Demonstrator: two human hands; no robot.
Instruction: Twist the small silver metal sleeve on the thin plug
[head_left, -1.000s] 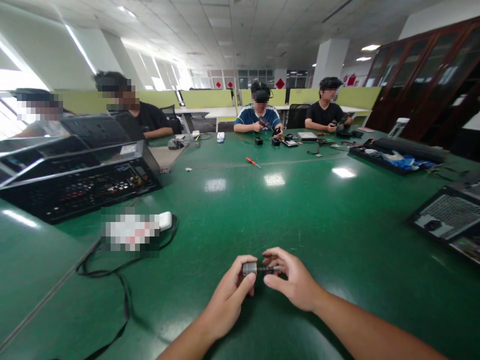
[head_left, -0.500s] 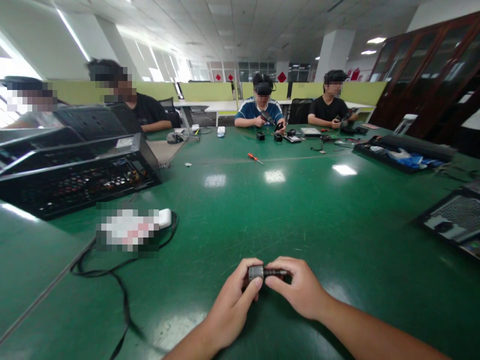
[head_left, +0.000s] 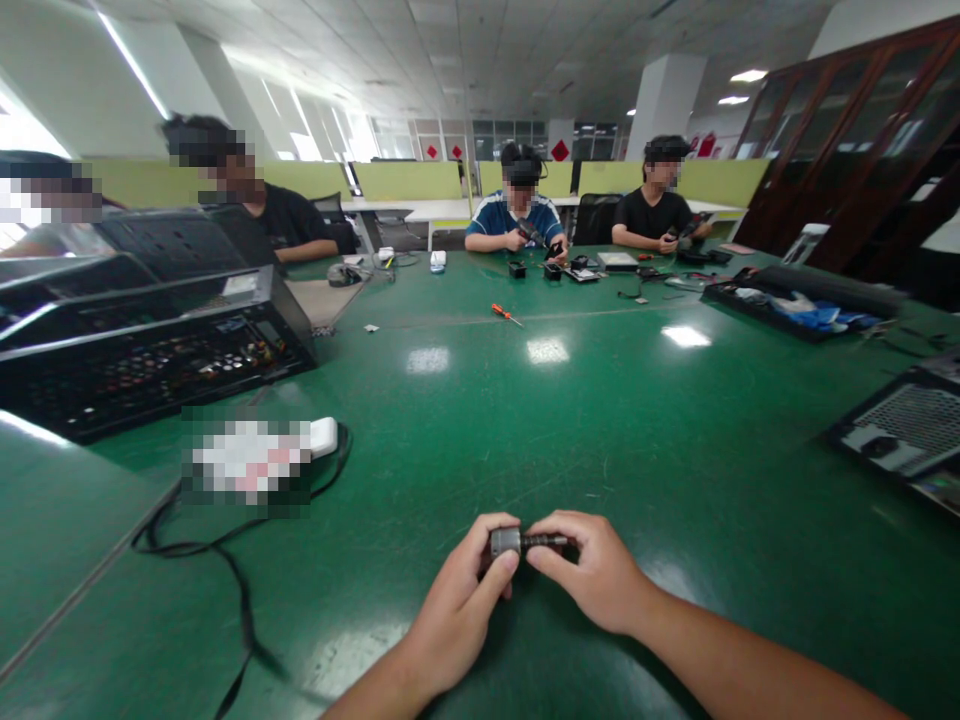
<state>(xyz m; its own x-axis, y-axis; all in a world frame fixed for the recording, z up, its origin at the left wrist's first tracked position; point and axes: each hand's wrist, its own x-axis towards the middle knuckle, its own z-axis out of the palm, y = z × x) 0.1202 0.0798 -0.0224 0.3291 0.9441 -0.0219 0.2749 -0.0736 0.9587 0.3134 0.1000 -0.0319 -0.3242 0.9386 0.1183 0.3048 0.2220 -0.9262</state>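
Metal part (head_left: 506, 542) pinched at thick end by left hand (head_left: 466, 595), shaft (head_left: 551, 540) pinched by right hand (head_left: 601, 575), table (head_left: 457, 430) noted below the part.

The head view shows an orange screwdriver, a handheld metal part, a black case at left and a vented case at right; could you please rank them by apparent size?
1. Black case at left
2. Vented case at right, though cut off
3. Metal part, partly covered
4. Orange screwdriver, lying farther off

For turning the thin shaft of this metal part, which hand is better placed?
Probably the right hand: it is at the thin shaft, while the left hand grips the thick metal cylinder.
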